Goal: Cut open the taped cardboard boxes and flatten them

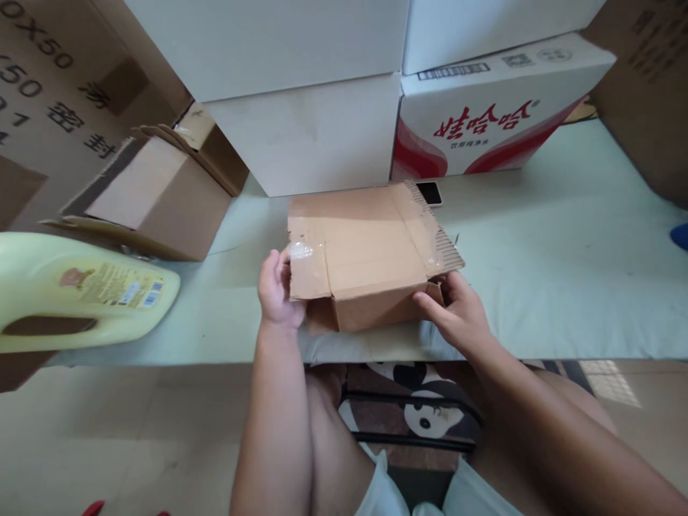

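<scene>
A brown cardboard box [370, 240] lies in front of me near the table's front edge, its lid flap lying over the top with torn, corrugated edges on the right. Clear tape clings to the flap's left side. My left hand [278, 290] grips the box's left side, the fingers curled behind the flap and partly hidden. At the front right corner my right hand [454, 308] is closed on the box, thumb on the front wall and fingers under the flap. What is inside the box cannot be seen.
White cartons [306, 136] and a red-and-white carton [478, 122] stand along the back. A phone-like device [429, 193] lies behind the box. Smaller cardboard boxes [161, 193] and a pale yellow jug [86, 290] are at left. Pale green cloth [564, 287] covers the table.
</scene>
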Action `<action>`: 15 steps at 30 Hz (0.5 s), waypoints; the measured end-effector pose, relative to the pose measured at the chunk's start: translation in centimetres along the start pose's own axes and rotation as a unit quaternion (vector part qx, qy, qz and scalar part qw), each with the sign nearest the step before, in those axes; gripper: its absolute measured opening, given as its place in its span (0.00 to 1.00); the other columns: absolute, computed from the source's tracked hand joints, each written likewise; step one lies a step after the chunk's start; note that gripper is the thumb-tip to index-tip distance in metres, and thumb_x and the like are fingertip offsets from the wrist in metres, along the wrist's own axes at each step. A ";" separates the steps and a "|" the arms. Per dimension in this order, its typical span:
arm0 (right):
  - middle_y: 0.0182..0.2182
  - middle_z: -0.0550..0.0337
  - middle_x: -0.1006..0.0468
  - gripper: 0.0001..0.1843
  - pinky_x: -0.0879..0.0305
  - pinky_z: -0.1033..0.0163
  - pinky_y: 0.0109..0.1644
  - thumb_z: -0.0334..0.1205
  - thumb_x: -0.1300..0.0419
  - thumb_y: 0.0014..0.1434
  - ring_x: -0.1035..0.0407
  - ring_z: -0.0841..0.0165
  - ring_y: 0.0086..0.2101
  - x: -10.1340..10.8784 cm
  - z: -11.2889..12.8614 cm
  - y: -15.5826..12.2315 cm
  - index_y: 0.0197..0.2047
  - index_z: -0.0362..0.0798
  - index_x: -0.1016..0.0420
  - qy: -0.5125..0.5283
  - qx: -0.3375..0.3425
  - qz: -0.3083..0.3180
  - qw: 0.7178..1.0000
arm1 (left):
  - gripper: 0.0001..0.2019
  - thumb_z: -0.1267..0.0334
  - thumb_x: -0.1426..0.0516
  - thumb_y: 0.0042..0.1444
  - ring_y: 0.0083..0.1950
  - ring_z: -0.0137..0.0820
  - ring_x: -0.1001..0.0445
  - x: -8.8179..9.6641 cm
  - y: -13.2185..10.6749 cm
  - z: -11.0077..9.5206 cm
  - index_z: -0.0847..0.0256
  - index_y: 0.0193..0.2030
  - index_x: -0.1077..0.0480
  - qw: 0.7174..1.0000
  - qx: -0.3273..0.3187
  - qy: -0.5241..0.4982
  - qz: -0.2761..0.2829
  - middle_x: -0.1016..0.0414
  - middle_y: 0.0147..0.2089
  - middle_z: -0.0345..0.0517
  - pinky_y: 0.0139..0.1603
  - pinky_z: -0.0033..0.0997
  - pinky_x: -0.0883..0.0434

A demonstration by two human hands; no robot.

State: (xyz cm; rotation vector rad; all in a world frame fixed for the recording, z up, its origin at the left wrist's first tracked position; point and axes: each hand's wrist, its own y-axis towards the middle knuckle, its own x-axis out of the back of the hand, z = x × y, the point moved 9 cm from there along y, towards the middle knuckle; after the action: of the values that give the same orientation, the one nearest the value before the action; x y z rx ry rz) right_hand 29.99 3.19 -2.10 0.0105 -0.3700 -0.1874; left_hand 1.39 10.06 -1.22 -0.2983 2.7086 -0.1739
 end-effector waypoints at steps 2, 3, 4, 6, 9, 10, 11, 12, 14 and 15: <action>0.42 0.50 0.21 0.19 0.31 0.50 0.45 0.51 0.35 0.52 0.27 0.56 0.42 0.2 -0.1 0.2 0.42 0.49 0.30 0.014 -0.004 -0.012 1.000 | 0.20 0.44 0.38 0.48 0.48 0.41 0.21 0.1 -0.1 0.7 0.59 0.37 0.23 1.000 0.013 0.028 -0.001 0.19 0.37 0.46 0.47 0.37 0.25; 0.44 0.50 0.21 0.20 0.31 0.49 0.47 0.51 0.35 0.52 0.27 0.55 0.44 0.2 -0.1 0.3 0.44 0.49 0.30 0.024 -0.003 -0.012 1.000 | 0.19 0.45 0.37 0.48 0.48 0.41 0.21 0.2 -0.1 1.0 0.59 0.37 0.23 0.998 0.017 0.058 -0.003 0.19 0.37 0.46 0.47 0.37 0.26; 0.46 0.49 0.21 0.20 0.32 0.49 0.49 0.50 0.36 0.53 0.27 0.55 0.46 0.2 0.0 0.3 0.46 0.49 0.30 0.033 -0.001 -0.009 0.999 | 0.18 0.46 0.37 0.48 0.48 0.41 0.21 0.3 0.0 1.4 0.60 0.36 0.23 0.996 0.020 0.091 -0.002 0.19 0.37 0.47 0.47 0.36 0.26; 0.48 0.49 0.22 0.20 0.32 0.49 0.50 0.49 0.37 0.54 0.28 0.55 0.48 0.1 0.2 0.4 0.48 0.50 0.31 0.039 0.002 -0.002 0.999 | 0.19 0.45 0.38 0.50 0.48 0.41 0.22 0.5 0.3 1.8 0.61 0.35 0.23 0.989 0.019 0.149 0.000 0.19 0.38 0.48 0.46 0.36 0.27; 0.45 0.50 0.21 0.19 0.32 0.50 0.46 0.49 0.37 0.53 0.27 0.56 0.44 0.2 0.2 0.4 0.45 0.49 0.30 0.017 -0.007 0.002 1.000 | 0.19 0.45 0.37 0.50 0.48 0.42 0.22 0.7 0.5 1.5 0.61 0.33 0.24 0.987 0.010 0.159 -0.013 0.19 0.37 0.49 0.45 0.35 0.27; 0.43 0.50 0.21 0.19 0.32 0.50 0.45 0.49 0.37 0.53 0.27 0.57 0.42 0.2 0.2 0.4 0.44 0.49 0.30 0.006 -0.011 -0.001 1.000 | 0.19 0.45 0.38 0.50 0.48 0.43 0.21 0.6 0.5 1.4 0.61 0.33 0.24 0.991 0.012 0.136 -0.013 0.20 0.36 0.49 0.44 0.36 0.26; 0.41 0.51 0.21 0.18 0.33 0.51 0.44 0.50 0.37 0.52 0.27 0.58 0.40 0.4 0.2 0.4 0.43 0.49 0.30 -0.002 -0.015 -0.003 1.000 | 0.20 0.43 0.39 0.51 0.49 0.44 0.21 0.4 0.4 1.2 0.61 0.34 0.24 0.994 0.018 0.105 -0.003 0.20 0.35 0.50 0.44 0.37 0.26; 0.39 0.52 0.21 0.18 0.33 0.52 0.42 0.50 0.37 0.52 0.27 0.59 0.38 0.5 0.2 0.4 0.42 0.49 0.30 -0.009 -0.018 -0.006 1.000 | 0.22 0.41 0.42 0.52 0.49 0.47 0.21 0.0 0.2 1.1 0.62 0.35 0.24 0.997 0.028 0.070 0.014 0.20 0.35 0.52 0.43 0.39 0.25; 0.37 0.53 0.21 0.17 0.34 0.53 0.41 0.50 0.37 0.51 0.28 0.60 0.36 0.6 0.4 0.5 0.40 0.49 0.31 -0.018 -0.019 -0.012 1.000 | 0.26 0.39 0.47 0.55 0.50 0.50 0.21 -0.8 -0.2 0.9 0.63 0.37 0.24 0.997 0.052 0.010 0.054 0.21 0.33 0.55 0.42 0.42 0.24; 0.36 0.54 0.22 0.17 0.34 0.54 0.40 0.50 0.37 0.51 0.28 0.61 0.35 0.7 0.5 0.5 0.40 0.49 0.31 -0.021 -0.019 -0.014 0.999 | 0.26 0.40 0.48 0.57 0.49 0.51 0.21 -1.0 -0.5 0.9 0.63 0.37 0.25 0.995 0.065 -0.007 0.070 0.21 0.32 0.55 0.41 0.42 0.23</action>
State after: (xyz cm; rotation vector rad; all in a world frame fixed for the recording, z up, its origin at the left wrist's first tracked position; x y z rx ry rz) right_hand 30.57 3.60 -1.34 -0.0259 -0.4082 -0.2233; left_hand 2.78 9.79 -1.55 -0.0718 2.6762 -0.3055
